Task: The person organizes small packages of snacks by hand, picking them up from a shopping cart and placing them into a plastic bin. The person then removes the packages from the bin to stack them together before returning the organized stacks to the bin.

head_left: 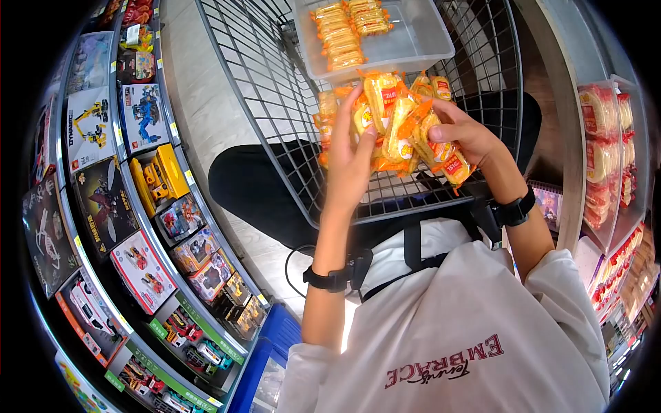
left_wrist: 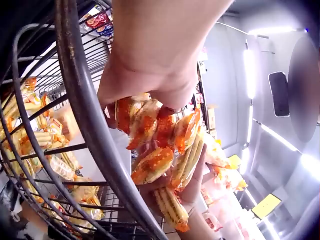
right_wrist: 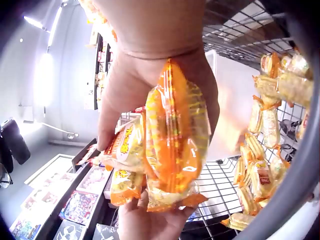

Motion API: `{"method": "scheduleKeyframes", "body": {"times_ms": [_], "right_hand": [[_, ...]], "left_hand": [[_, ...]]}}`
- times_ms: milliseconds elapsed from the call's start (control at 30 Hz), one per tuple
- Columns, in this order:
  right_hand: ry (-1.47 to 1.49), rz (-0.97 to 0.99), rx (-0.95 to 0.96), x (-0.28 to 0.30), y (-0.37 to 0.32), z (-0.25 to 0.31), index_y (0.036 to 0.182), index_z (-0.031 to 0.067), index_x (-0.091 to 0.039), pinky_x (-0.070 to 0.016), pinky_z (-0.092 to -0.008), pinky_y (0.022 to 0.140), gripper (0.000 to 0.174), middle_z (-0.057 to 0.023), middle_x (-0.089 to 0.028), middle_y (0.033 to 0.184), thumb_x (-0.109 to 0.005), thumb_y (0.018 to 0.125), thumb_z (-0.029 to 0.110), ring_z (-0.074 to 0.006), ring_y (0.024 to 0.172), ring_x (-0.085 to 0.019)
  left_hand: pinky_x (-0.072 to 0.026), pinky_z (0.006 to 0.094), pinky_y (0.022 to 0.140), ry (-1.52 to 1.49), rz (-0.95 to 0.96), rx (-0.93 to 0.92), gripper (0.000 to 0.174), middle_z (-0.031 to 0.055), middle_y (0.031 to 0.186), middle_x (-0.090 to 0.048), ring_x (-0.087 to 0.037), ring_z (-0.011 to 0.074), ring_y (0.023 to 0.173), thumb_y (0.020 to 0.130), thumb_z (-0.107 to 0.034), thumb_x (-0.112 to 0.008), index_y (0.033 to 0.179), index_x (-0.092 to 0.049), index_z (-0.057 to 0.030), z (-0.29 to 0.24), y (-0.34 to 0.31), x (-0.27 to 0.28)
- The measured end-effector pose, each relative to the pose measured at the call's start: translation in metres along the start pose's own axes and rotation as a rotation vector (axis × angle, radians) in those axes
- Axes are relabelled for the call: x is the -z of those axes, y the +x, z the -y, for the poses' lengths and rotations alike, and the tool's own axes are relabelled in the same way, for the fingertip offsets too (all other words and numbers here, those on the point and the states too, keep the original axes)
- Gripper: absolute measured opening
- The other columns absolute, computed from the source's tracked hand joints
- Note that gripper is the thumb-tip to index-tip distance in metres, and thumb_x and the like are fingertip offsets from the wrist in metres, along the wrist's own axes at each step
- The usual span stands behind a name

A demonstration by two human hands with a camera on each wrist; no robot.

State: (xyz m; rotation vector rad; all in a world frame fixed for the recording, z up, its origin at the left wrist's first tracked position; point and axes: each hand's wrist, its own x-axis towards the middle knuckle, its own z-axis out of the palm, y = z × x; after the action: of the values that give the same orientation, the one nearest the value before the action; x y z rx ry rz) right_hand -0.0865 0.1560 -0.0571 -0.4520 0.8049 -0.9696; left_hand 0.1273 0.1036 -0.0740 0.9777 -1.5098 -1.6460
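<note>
Between my two hands is a bunch of snack cakes [head_left: 398,138] in clear and orange wrappers, above the near end of the cart. My left hand [head_left: 351,162] holds the bunch from the left side, thumb in front. On the right, my right hand [head_left: 468,136] grips several packets, its thumb across one wrapper. The right wrist view shows a striped wrapped cake [right_wrist: 177,135] close under that palm. Beyond the hands, a translucent plastic bin [head_left: 423,60] contains snack cakes lined up in rows [head_left: 337,34]. More packets [head_left: 326,110] lie in the cart beside the left hand.
The wire shopping cart [head_left: 237,76] surrounds the bin, its near rim by my forearms. Shelves of boxed toys [head_left: 141,272] run along the left. At right stand clear containers [head_left: 600,148] of packaged food. The person's dark-clothed leg [head_left: 251,189] is beside the cart.
</note>
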Motion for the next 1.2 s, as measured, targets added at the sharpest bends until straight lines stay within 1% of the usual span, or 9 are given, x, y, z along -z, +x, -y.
{"method": "scheduleKeyframes", "body": {"times_ms": [167,233,367,467,567,633,967,1033,1200], "right_hand": [[-0.021,0.008,0.007,0.004,-0.001,-0.003,0.148,-0.0002,-0.038,-0.0429,-0.0336,0.107,0.085,-0.0121,-0.051,0.14,-0.082,0.077,0.017,-0.0201,0.128,-0.052],[-0.115,-0.049,0.02,0.01,0.0,-0.007,0.15,0.0012,-0.036,-0.0421,-0.0331,0.107,0.09,-0.0117,-0.05,0.14,-0.084,0.074,0.015,-0.0206,0.128,-0.051],[-0.085,-0.029,0.015,0.008,-0.001,-0.007,0.15,0.0022,-0.036,-0.0411,-0.0323,0.108,0.093,-0.0112,-0.051,0.14,-0.085,0.072,0.013,-0.021,0.127,-0.052],[-0.058,0.01,-0.02,0.009,-0.002,-0.006,0.151,0.0029,-0.035,-0.0405,-0.0321,0.108,0.095,-0.0111,-0.05,0.14,-0.085,0.071,0.012,-0.021,0.127,-0.051],[-0.06,0.031,-0.011,0.017,-0.001,-0.011,0.151,0.0029,-0.035,-0.0415,-0.0321,0.108,0.098,-0.0114,-0.05,0.141,-0.086,0.069,0.013,-0.0207,0.127,-0.052],[0.005,0.071,-0.028,0.023,-0.001,-0.015,0.151,0.0022,-0.035,-0.0426,-0.0329,0.107,0.098,-0.0123,-0.05,0.141,-0.087,0.068,0.013,-0.021,0.128,-0.051],[0.161,0.045,0.062,0.025,0.001,-0.018,0.149,-0.0011,-0.034,-0.0474,-0.0369,0.104,0.094,-0.0136,-0.056,0.135,-0.084,0.071,0.015,-0.0231,0.119,-0.06],[0.099,0.087,0.065,0.024,-0.001,-0.014,0.149,-0.0013,-0.034,-0.047,-0.0369,0.104,0.094,-0.0141,-0.056,0.135,-0.083,0.071,0.017,-0.023,0.12,-0.059],[0.059,0.053,0.109,0.028,-0.002,-0.023,0.148,-0.002,-0.035,-0.0478,-0.0363,0.103,0.092,-0.0144,-0.057,0.134,-0.083,0.072,0.02,-0.0226,0.12,-0.06]], "left_hand": [[-0.0347,0.0351,0.112,0.303,0.033,-0.039,0.056,0.0143,0.143,-0.047,-0.046,0.0246,0.134,0.092,0.004,-0.053,0.146,-0.044,-0.0038,-0.013,-0.001,0.007],[-0.0366,0.0356,0.111,0.514,0.083,0.058,0.059,0.0141,0.138,-0.05,-0.048,0.0247,0.132,0.087,0.004,-0.06,0.144,-0.047,-0.0045,-0.023,0.0,0.009],[-0.0391,0.035,0.108,0.485,0.063,-0.028,0.06,0.0138,0.134,-0.053,-0.052,0.0248,0.128,0.083,0.005,-0.063,0.14,-0.05,-0.0035,-0.021,0.001,0.01],[-0.0413,0.034,0.105,0.245,-0.041,-0.09,0.056,0.0149,0.13,-0.054,-0.055,0.0265,0.123,0.08,0.007,-0.064,0.134,-0.053,-0.0009,-0.018,0.002,0.006],[-0.0422,0.0332,0.104,0.394,0.046,-0.075,0.051,0.015,0.123,-0.055,-0.057,0.0283,0.118,0.082,0.007,-0.063,0.131,-0.054,0.0006,-0.012,0.0,0.011],[-0.0387,0.041,0.106,0.527,0.056,-0.001,0.053,0.0192,0.122,-0.053,-0.052,0.0361,0.122,0.082,0.002,-0.064,0.134,-0.057,-0.0062,-0.014,-0.002,0.01],[-0.0352,0.0386,0.11,0.263,0.062,-0.127,0.059,0.0221,0.131,-0.048,-0.047,0.0338,0.129,0.086,0.001,-0.061,0.144,-0.047,-0.0069,-0.011,0.0,0.007],[-0.0357,0.0388,0.109,0.251,0.116,-0.034,0.06,0.0207,0.131,-0.05,-0.047,0.0337,0.129,0.081,0.005,-0.062,0.139,-0.05,-0.0054,-0.017,-0.003,0.007],[-0.037,0.0379,0.108,0.215,0.046,-0.044,0.056,0.0167,0.125,-0.055,-0.049,0.0323,0.125,0.075,0.006,-0.064,0.13,-0.056,-0.0036,-0.006,0.0,0.01]]}}
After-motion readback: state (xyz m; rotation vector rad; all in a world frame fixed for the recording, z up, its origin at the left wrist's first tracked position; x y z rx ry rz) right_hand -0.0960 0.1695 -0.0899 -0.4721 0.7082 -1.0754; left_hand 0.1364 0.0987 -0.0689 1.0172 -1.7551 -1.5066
